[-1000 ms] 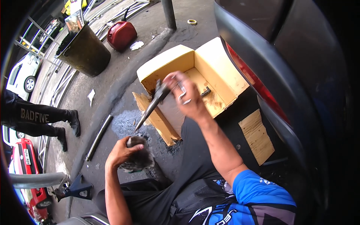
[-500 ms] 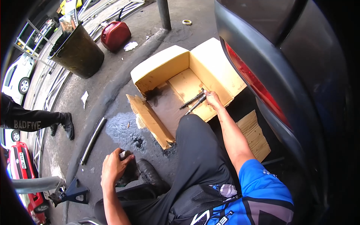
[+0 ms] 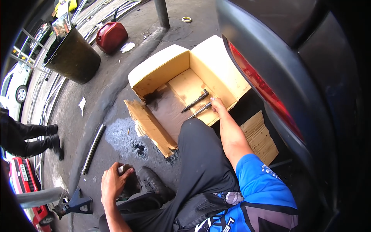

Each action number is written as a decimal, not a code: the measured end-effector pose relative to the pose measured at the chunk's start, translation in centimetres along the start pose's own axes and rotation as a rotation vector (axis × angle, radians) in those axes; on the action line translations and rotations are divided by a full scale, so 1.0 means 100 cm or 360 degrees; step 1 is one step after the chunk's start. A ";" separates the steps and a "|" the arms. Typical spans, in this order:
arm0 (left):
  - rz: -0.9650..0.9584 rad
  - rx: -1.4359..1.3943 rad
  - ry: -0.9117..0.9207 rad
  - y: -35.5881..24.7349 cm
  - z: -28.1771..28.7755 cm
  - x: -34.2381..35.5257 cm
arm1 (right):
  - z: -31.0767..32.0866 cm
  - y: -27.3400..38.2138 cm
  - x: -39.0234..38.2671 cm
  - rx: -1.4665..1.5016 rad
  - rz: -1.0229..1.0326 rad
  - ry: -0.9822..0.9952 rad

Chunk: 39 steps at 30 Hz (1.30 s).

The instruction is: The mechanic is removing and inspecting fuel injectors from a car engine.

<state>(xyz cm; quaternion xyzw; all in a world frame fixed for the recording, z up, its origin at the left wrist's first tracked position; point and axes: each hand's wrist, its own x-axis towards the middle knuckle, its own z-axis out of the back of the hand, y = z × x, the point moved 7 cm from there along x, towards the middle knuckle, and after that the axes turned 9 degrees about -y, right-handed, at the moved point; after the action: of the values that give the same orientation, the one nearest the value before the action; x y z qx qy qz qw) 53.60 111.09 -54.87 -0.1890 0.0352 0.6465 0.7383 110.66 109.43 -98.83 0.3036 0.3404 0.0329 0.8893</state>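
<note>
Two slim, dark metal fuel injectors lie at the near right side of a cut-open cardboard box [image 3: 157, 66]. My right hand [image 3: 218, 105] is closed on the thick end of the nearer injector [image 3: 201, 110], whose thin end points left toward my knee. The other injector [image 3: 195, 101] rests on the box floor just beyond, apart from my fingers. Low on the left, above my shoe [image 3: 155, 183], my left hand [image 3: 112, 182] is curled round a dark object [image 3: 132, 185] with a greyish end; its kind is unclear.
A dark vehicle's rear corner with a red tail light [image 3: 262, 91] looms at right. A metal tube [image 3: 94, 149] and blue stand [image 3: 79, 202] lie left. Farther off are a bin [image 3: 73, 58], red fuel can [image 3: 112, 36], post [image 3: 162, 14] and another person's legs [image 3: 33, 139].
My right hand has drawn the nearer injector slightly toward me, widening the gap from the other one. The view has shifted a little. At left, the other person's legs have moved.
</note>
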 end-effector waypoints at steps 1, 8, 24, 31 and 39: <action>0.0015 0.0019 0.0002 0.000 -0.001 0.000 | -0.002 0.003 0.001 0.0049 0.0071 -0.0011; 0.0051 0.0032 0.0056 0.001 -0.006 -0.001 | 0.010 0.017 -0.005 -0.0427 0.0327 -0.0302; 0.0008 0.0046 0.0070 -0.002 -0.009 -0.003 | -0.006 0.010 0.010 0.0760 0.0444 -0.0062; -0.0041 0.0060 0.0099 -0.002 -0.011 -0.001 | -0.015 0.015 0.023 0.0785 0.0621 -0.0077; -0.0011 0.0003 0.0078 -0.008 -0.007 0.002 | 0.003 0.073 -0.051 -0.0529 0.0786 -0.0475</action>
<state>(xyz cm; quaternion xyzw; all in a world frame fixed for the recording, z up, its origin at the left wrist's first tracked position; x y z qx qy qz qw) 54.53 111.01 -55.36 -0.2041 0.0532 0.6390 0.7397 107.97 113.86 -91.58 0.2291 0.1123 0.2578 0.9319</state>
